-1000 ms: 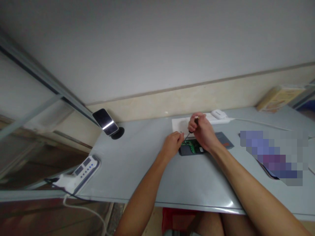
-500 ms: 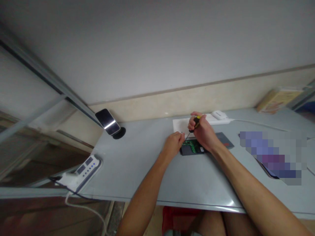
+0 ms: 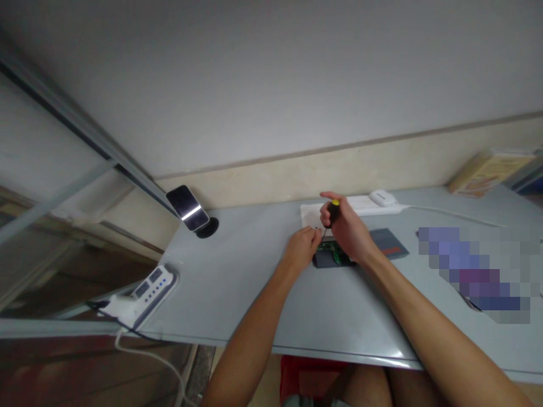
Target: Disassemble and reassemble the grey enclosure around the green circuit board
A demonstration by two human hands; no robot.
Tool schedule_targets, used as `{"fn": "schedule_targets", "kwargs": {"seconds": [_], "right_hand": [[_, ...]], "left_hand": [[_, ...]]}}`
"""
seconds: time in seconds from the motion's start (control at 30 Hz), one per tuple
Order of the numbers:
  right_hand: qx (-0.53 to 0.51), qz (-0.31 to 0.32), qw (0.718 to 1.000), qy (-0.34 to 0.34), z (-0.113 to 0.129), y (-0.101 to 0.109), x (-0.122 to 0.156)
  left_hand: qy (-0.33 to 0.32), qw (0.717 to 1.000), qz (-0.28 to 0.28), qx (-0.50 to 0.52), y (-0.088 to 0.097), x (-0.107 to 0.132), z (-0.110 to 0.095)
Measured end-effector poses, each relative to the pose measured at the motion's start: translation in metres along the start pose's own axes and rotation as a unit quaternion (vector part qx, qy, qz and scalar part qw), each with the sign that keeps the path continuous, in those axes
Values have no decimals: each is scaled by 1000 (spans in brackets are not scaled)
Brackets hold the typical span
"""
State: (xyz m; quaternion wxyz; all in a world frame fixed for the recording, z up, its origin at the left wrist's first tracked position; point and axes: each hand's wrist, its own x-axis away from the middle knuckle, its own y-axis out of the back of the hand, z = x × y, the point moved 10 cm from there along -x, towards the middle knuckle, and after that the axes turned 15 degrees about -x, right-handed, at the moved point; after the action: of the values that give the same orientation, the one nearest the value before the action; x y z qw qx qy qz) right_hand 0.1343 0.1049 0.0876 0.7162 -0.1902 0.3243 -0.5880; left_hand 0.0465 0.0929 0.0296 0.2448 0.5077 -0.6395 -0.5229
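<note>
My right hand [image 3: 347, 229] grips a small screwdriver [image 3: 332, 212] with a black and yellow handle, held nearly upright, its tip down at a dark device [image 3: 328, 258] with an exposed green circuit board. My left hand [image 3: 302, 249] rests against the device's left end with its fingers curled, steadying it. The device lies on the grey table [image 3: 254, 282], and my right hand hides part of it.
A white sheet [image 3: 311, 213] and a white power strip [image 3: 379, 202] with a cable lie behind the device. A dark cover [image 3: 388, 243] lies to its right. A phone on a stand [image 3: 189, 208] sits far left, another power strip [image 3: 146, 288] at the left edge, a box [image 3: 487, 169] far right.
My right hand has tilted the screwdriver more upright, so that its yellow cap shows at the top. The left hand stays on the device. The view has shifted slightly.
</note>
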Motion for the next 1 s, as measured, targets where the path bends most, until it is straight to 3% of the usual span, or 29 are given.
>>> {"fn": "schedule_targets", "kwargs": {"seconds": [0.23, 0.4, 0.6, 0.73, 1.0], "right_hand": [[27, 9, 1000, -12, 2, -3, 1], [30, 19, 999, 17, 2, -5, 1], [58, 51, 997, -20, -7, -15, -3], [83, 41, 996, 4, 0, -13, -3], [-1, -1, 1000, 15, 7, 2, -4]], "left_hand": [[-11, 1000, 2, 10, -1, -1, -1], [-2, 1000, 2, -1, -3, -1, 1], [2, 1000, 9, -5, -2, -1, 1], [0, 1000, 3, 4, -1, -2, 1], [10, 1000, 1, 6, 1, 0, 1]]}}
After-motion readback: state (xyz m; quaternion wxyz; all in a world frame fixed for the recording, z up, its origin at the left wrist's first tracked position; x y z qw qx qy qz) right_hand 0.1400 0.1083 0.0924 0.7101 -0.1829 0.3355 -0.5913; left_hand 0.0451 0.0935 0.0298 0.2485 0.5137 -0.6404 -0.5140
